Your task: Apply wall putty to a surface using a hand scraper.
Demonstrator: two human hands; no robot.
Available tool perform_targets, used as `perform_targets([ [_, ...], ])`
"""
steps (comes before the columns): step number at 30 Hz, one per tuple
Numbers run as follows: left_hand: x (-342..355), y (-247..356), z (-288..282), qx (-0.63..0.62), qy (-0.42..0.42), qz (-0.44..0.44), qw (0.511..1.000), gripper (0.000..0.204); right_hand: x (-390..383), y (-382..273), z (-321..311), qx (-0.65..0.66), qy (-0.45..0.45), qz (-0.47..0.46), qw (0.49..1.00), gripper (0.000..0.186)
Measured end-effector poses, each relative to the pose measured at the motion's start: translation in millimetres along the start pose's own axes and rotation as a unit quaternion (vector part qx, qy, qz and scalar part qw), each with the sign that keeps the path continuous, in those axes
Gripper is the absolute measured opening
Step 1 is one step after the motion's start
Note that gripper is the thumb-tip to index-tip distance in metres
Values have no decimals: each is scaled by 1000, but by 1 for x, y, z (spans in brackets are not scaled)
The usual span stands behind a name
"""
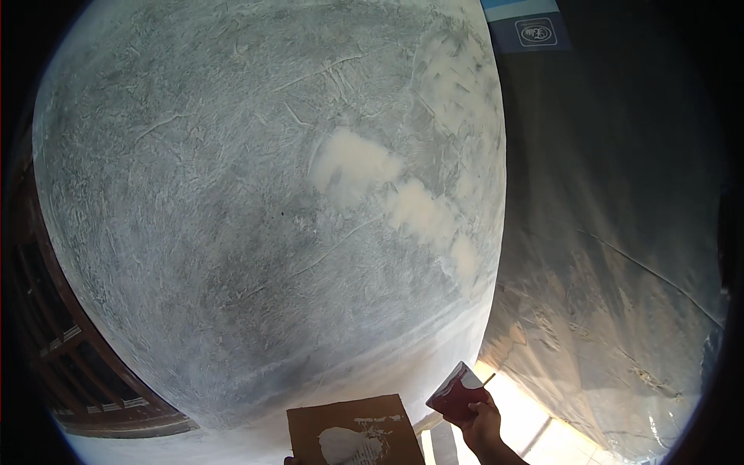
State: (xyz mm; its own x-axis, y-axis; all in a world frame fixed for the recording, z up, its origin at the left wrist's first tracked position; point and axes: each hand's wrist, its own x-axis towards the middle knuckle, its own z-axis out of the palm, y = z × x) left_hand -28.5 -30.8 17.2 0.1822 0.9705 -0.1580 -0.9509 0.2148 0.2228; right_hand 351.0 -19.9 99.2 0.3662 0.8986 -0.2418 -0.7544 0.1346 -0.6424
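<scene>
My right hand [484, 426], low and right of centre, grips a dark red flat putty scraper [456, 399] with white putty along its edge and one corner. A thin stick-like piece shows beside the scraper, though what it is I cannot make out. At the lower edge, a bit of my left hand [291, 461] shows by the side of a brown board [310, 430] carrying a lump of white putty [345, 446]. Most of that hand is hidden. Beyond both tools rises a grey, rough-coated wall [225, 209] with cream-white putty patches [356, 164] running down to the right.
A dark plastic sheet [612, 201] hangs along the wall's right edge, spattered lower down. Above it is a blue printed panel [535, 32]. At left stands a brown window frame with bars [70, 341]. Bright floor tiles [554, 442] show at lower right.
</scene>
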Motion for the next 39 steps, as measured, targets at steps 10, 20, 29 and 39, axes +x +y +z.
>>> perform_targets([
  [10,39,-62,8,-49,-234,-26,971,68,34,-50,-28,49,-62,-37,996,47],
  [20,35,-154,51,76,-94,73,990,76,34,-101,-97,-28,-55,-19,998,40],
  [29,33,-196,112,-25,-139,-9,990,70,32,-147,-106,-23,-20,-135,990,28],
  [39,60,-207,163,-101,-311,-72,942,66,35,-187,-46,-149,-206,-263,931,18],
])
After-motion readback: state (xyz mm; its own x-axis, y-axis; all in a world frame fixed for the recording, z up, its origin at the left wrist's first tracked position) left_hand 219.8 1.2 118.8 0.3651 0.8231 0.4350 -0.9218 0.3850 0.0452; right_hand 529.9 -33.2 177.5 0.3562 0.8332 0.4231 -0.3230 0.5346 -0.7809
